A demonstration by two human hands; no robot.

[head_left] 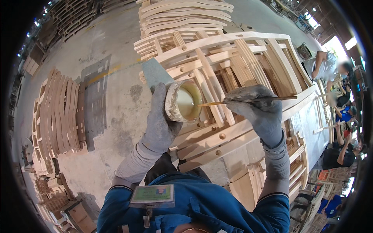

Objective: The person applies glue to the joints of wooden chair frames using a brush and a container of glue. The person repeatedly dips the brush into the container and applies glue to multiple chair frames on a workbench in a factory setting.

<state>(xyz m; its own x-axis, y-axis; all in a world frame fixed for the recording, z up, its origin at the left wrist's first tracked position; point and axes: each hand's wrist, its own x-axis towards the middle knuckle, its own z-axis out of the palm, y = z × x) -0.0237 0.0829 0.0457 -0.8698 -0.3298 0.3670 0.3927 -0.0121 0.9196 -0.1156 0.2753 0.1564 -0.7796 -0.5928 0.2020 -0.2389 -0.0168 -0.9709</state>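
My gloved left hand (159, 116) is wrapped round a round, crusted cup (169, 103). A pale, milky liquid (185, 99) shows inside it, and the cup's mouth tips toward the right. In my gloved right hand (256, 108) is a thin wooden stick (211, 103), pinched between the fingers. Its left tip reaches the cup's rim; whether it touches the liquid I cannot tell. Under both hands lies a stack of pale wooden frames (217, 134) with slats and round holes along the rails. A flat grey-green piece (154, 73) juts out beyond my left hand; how it is supported is hidden.
Curved wooden slats (186, 17) are piled at the far end of the frames. Another stack of curved parts (60, 112) stands on the concrete floor (116, 128) at left. Several people work at the right, one in a light shirt (326, 66) nearest the frames.
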